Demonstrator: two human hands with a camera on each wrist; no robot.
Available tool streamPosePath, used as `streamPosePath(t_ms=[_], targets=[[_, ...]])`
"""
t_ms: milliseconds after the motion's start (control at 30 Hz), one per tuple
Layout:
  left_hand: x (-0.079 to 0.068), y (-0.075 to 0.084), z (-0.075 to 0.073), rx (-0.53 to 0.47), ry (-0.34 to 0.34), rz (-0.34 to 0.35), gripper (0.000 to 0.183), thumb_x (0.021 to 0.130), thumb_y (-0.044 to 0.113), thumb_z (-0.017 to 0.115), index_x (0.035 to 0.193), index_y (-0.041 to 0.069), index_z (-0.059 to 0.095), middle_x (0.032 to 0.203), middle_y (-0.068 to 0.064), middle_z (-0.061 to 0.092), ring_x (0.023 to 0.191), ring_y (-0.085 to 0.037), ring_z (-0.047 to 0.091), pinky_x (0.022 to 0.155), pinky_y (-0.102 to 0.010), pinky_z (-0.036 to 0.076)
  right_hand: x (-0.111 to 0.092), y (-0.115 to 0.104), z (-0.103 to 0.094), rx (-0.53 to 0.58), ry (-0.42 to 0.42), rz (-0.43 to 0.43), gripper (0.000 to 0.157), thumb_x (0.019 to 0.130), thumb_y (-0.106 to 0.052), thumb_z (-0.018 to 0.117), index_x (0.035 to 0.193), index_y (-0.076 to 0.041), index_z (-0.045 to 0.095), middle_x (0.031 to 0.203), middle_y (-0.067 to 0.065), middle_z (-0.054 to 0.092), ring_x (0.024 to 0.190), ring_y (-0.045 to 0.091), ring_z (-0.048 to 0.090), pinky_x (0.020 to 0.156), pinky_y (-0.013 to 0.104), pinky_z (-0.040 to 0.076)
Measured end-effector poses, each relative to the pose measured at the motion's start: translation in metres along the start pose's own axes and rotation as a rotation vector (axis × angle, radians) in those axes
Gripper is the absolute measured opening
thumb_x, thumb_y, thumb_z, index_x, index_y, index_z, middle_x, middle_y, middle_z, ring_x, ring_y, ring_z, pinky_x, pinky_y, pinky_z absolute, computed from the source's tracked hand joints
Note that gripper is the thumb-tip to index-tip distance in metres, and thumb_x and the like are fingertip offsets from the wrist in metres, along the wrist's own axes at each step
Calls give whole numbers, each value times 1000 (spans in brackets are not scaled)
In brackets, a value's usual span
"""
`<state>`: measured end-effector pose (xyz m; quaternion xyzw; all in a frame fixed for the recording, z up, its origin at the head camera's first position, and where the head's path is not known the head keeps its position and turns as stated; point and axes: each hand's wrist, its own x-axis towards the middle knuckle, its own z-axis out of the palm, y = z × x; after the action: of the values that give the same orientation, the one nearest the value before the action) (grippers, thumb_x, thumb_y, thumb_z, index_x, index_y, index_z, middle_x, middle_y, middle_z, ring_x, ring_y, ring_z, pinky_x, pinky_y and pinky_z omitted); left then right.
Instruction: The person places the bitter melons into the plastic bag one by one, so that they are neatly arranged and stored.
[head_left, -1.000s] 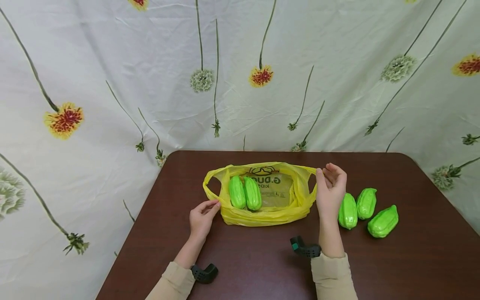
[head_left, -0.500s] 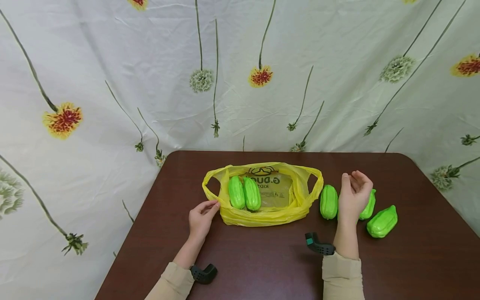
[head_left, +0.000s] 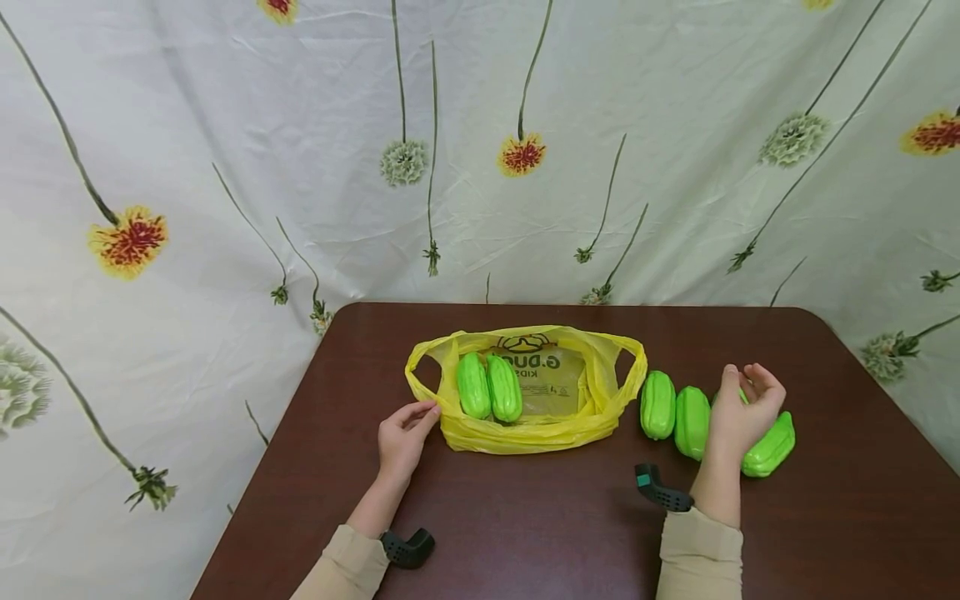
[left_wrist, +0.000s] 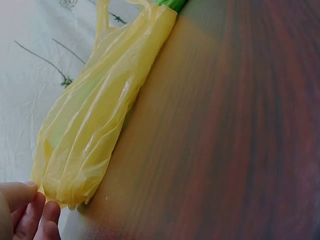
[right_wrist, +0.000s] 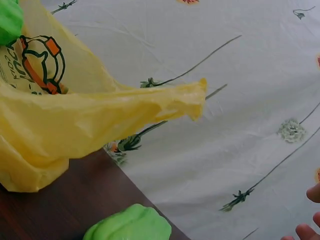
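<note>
A yellow plastic bag (head_left: 528, 437) lies mouth-up on the table with its two handles spread to the sides. Two bright green, ridged star fruit (head_left: 504, 388) rest side by side in its left half. My left hand (head_left: 402, 437) pinches the bag's left handle between thumb and fingers; the left wrist view shows that grip at the edge of the plastic. To the right of the bag, several more green star fruit (head_left: 657, 405) lie in a loose group. Over them hovers my right hand (head_left: 746, 412), fingers loosely bent and holding nothing visible, partly hiding two of the fruit.
The dark brown wooden table (head_left: 525, 525) ends at a far edge just behind the bag. A white cloth (head_left: 337, 125) printed with flowers hangs beyond it. Each wrist carries a black camera band (head_left: 663, 492).
My right hand has let go of the bag's right handle and moved right over the loose star fruit. The handle stays spread. My left hand keeps its place on the bag.
</note>
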<state>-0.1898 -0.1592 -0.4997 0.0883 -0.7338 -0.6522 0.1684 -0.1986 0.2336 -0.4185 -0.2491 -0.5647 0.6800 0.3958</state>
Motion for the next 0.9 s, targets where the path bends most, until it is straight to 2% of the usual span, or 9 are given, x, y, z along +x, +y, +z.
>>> streamPosePath(t_ms=[233,433,733,900], targets=[[0,1,0,-4,-9,-7,23,81,14,75,98,-1,73,96,-15,70,75,-5,63,66,-16,50,11,8,-16,-16,90,60,20,89,-14,63,105,-19,53,103,-9,49,95,4,52,93,23,40],[-1,1,0,-21,-15,-7,25,82,15,75,100,-2,72,99,-17,68,78,-7,64,67,-16,50,18,10,-27,-60,164,85,19,88,-15,64,103,-21,54,101,-10,49,95,3,50,90,23,40],[-1,-2,0,-18,4,77,16,81,14,75,92,2,74,87,-5,71,73,-7,64,62,-16,50,25,15,-35,51,257,72,23,85,-5,66,105,-13,58,100,-6,49,99,7,48,89,24,40],[-1,0,0,-13,1,20,17,81,14,75,93,2,74,91,-8,70,74,-7,64,64,-18,51,27,18,-40,47,285,85,26,84,-5,66,107,-13,57,101,-6,48,101,7,47,91,24,39]])
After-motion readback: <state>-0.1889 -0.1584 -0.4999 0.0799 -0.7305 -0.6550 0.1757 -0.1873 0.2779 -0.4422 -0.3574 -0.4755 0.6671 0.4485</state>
